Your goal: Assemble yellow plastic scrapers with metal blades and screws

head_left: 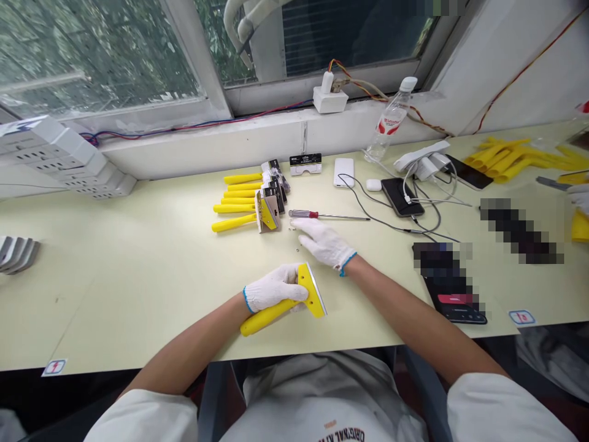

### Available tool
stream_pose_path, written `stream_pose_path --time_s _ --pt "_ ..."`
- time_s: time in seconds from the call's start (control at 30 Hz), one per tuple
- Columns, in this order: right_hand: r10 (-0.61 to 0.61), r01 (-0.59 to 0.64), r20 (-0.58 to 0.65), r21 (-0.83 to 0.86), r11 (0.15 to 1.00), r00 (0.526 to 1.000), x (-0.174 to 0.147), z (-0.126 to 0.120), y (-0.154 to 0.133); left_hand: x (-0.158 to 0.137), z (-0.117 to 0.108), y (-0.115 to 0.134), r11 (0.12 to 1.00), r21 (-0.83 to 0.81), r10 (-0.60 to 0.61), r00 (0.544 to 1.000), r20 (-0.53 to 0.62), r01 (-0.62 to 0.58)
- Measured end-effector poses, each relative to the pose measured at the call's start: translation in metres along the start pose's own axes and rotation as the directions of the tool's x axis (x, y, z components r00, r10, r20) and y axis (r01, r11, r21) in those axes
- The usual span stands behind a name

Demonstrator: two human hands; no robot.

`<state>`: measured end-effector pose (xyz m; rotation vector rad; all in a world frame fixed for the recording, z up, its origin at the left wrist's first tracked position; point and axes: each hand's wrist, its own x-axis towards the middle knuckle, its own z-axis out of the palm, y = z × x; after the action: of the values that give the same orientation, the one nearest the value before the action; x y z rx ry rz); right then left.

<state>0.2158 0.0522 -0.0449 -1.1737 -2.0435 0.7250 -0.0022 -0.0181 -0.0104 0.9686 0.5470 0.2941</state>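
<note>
My left hand (276,288), in a white knit glove with a blue cuff, is closed around a yellow scraper (311,290). The scraper's handle slants down to the left, and its wide head with a metal edge faces right. My right hand (324,244), gloved the same way, is over the table with fingers stretched out and apart. Its fingertips are beside a few tiny metal pieces, probably screws (297,250). Just beyond them lies a screwdriver (329,215) with a clear and red handle. Several yellow-handled scrapers (234,209) with black-and-white cards lie in a row to the left.
Behind are a black packaging card (305,164), a white power bank (344,172), a water bottle (390,123) and cabled phones (402,196). Another phone (455,294) lies right of my forearm. White boxes (69,156) stand far left; yellow sleeves (506,156) and a co-worker's gloved hand (578,197) are far right.
</note>
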Motion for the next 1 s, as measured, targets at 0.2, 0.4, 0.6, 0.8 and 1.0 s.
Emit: stream_pose_path --time_s 0.2,0.4,0.6,0.8,1.0 --pt "-0.063 0.173 0.244 -0.464 0.869 0.968 -0.002 0.01 -0.014 0.004 0.003 0.001 0.997 0.078 -0.001 1.0 -0.028 0.003" --pt "-0.088 0.259 0.354 -0.472 0.843 0.931 -0.016 0.006 -0.01 0.003 0.004 0.003 0.99 0.141 -0.017 0.999 -0.049 0.024" --pt "-0.139 0.311 0.399 -0.405 0.86 0.906 -0.038 -0.005 -0.008 0.002 0.004 0.007 0.99 0.141 -0.004 1.0 -0.016 0.006" --pt "-0.113 0.187 0.297 -0.234 0.954 0.948 -0.042 -0.014 -0.007 0.001 0.005 0.007 0.991 0.136 0.009 1.0 -0.01 -0.007" --pt "-0.037 0.037 -0.077 0.006 0.999 0.996 -0.033 -0.017 0.004 0.002 0.006 0.008 0.986 0.169 -0.001 1.0 -0.009 0.003"
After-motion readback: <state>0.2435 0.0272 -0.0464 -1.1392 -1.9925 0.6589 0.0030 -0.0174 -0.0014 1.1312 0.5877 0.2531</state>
